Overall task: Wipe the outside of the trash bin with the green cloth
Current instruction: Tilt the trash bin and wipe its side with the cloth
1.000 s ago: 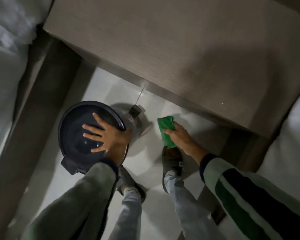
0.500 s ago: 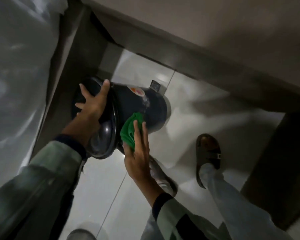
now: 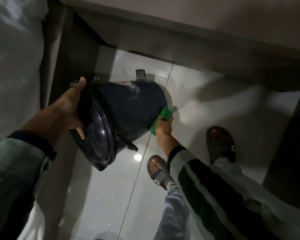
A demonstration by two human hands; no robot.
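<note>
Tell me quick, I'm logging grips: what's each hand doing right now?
Left hand: closed around the lid end of the tilted trash bin, holding it.
Right hand: closed on the green cloth, pressing it against the bin's side.

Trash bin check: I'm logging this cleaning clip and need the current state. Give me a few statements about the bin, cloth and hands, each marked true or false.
1. The trash bin stands upright on the floor. False: it is tipped on its side, lid toward the camera.
2. The left hand holds the bin at its lid end. True.
3. The green cloth is in the right hand, against the bin's lower side. True.
4. The lid is off. False: it is on the bin.
5. The person is barefoot. False: both feet wear sandals.
</note>
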